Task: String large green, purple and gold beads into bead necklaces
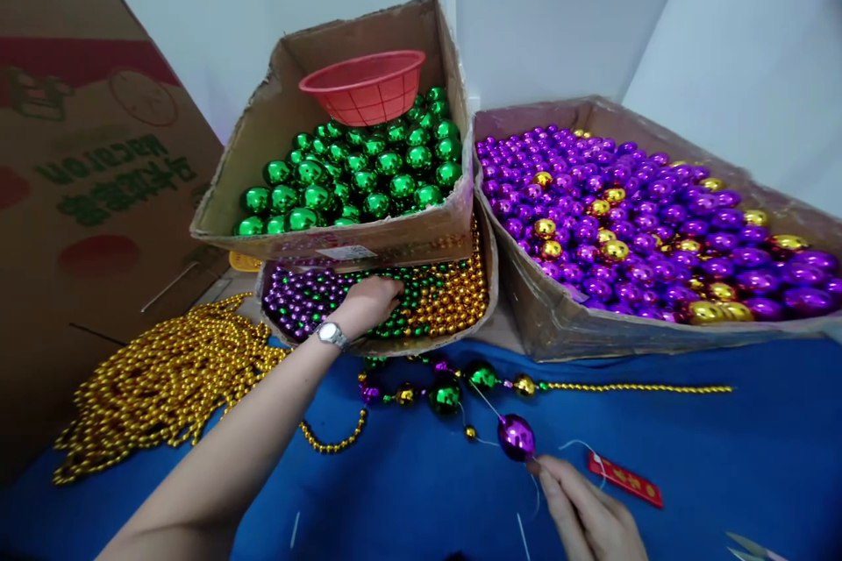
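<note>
My left hand [374,301], below a wrist watch [331,333], reaches into a low box of small beads [309,298]. Its fingers curl down among the green ones; their tips are hidden. Lower right, my right hand [588,508] pinches a white thread close against a large shiny purple bead [517,438]. A small gold bead [469,432] hangs on the same thread. Behind lies a strung garland with big green beads [445,394], gold and purple ones, and a tail of small gold beads [638,387].
A carton of large green beads [374,162] holds a red plastic basket [365,88]. Right of it stands a carton of purple and gold beads [592,210]. Gold bead strands [171,377] are heaped left. A red tag [624,480] and scissors [753,546] lie on the blue cloth [395,500].
</note>
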A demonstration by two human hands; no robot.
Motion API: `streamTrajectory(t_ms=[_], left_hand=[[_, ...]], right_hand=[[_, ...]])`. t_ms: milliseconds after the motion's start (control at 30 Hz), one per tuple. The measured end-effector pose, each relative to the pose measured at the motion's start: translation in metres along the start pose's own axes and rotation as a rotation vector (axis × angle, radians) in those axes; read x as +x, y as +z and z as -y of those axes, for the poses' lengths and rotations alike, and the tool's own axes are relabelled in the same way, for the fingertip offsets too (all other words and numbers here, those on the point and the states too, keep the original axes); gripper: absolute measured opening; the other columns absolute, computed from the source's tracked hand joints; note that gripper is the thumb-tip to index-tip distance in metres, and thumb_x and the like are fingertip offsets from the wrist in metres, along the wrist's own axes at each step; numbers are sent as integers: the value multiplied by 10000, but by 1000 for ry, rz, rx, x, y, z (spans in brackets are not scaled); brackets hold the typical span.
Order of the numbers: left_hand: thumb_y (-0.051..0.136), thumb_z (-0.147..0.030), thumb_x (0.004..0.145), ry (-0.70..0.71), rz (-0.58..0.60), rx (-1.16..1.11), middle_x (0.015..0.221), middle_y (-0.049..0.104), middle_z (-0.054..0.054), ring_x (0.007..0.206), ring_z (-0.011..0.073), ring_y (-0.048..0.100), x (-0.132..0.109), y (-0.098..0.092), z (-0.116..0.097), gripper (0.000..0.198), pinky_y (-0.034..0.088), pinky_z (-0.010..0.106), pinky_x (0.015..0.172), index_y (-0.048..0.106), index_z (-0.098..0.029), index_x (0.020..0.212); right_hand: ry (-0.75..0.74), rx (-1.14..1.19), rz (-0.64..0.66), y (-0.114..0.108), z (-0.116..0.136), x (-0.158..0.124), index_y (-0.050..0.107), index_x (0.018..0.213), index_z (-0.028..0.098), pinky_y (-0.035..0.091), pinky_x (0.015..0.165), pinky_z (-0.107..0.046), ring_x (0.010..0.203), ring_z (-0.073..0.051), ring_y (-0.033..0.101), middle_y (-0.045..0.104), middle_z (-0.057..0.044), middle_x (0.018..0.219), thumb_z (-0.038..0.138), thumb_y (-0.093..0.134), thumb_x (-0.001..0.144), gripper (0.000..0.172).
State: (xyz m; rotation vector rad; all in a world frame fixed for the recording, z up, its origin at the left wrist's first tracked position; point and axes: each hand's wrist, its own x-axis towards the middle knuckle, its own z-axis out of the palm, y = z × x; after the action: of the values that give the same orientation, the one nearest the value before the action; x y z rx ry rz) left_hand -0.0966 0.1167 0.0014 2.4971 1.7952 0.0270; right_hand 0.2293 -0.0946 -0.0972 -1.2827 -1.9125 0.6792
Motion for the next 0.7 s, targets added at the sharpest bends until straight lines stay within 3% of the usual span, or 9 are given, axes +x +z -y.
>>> streamTrajectory(t_ms=[233, 367, 433, 500, 567, 633, 700], left_hand=[[520, -68, 752, -8, 13, -104, 797, 671, 116, 750, 239, 643, -1, 11, -3, 204, 464, 316, 705, 670, -160, 854], [484, -148, 836, -8, -74, -239, 993, 664, 129, 854, 231, 640, -14, -3, -16, 236, 475, 324, 771, 644, -146, 1008], [457, -245, 895, -22, -108, -513, 994, 670, 113, 851, 206, 645, -27, -9, -34, 269, 496, 303, 754, 605, -146, 1097], [514, -288, 888, -65, -102, -1101, 988, 675, 102, 837, 186, 652, -42, -10, -57, 267, 512, 285, 741, 605, -144, 1093], [601, -259, 846, -106, -23, -1623, 1017, 669, 99, 814, 160, 651, -56, -5, -78, 227, 517, 264, 739, 632, -140, 1038], [637, -216, 827, -145, 66, -1901, 1015, 669, 93, 757, 119, 640, -65, 4, -94, 202, 517, 227, 711, 648, -134, 1012], [633, -194, 833, -197, 103, -2027, 987, 672, 90, 712, 93, 625, -70, 12, -104, 195, 515, 201, 684, 649, -127, 1016]], right_hand=[[24, 11, 30, 3, 5, 2, 612, 1105, 204, 575, 704, -171, 824, -186, 715, 721, -79, 966, 270, 449, 957, 231], [20, 25, 15, 4, 10, 7, 609, 1094, 207, 571, 712, -181, 817, -178, 709, 717, -72, 947, 256, 439, 959, 222], [7, 29, -8, 4, 16, 12, 612, 1081, 207, 568, 711, -189, 791, -171, 705, 714, -68, 938, 253, 431, 961, 222], [-4, 28, -40, 2, 23, 18, 615, 1064, 204, 564, 682, -196, 756, -167, 699, 712, -65, 913, 254, 411, 966, 232], [-19, 16, -72, 0, 30, 23, 619, 1045, 203, 557, 649, -200, 721, -163, 692, 706, -54, 866, 250, 392, 971, 243], [-40, -6, -92, -2, 33, 27, 617, 1038, 203, 550, 653, -206, 720, -161, 688, 696, -42, 827, 239, 391, 969, 239], [-52, -26, -96, -3, 35, 29, 610, 1033, 200, 547, 680, -218, 741, -163, 684, 688, -42, 821, 223, 396, 965, 226]])
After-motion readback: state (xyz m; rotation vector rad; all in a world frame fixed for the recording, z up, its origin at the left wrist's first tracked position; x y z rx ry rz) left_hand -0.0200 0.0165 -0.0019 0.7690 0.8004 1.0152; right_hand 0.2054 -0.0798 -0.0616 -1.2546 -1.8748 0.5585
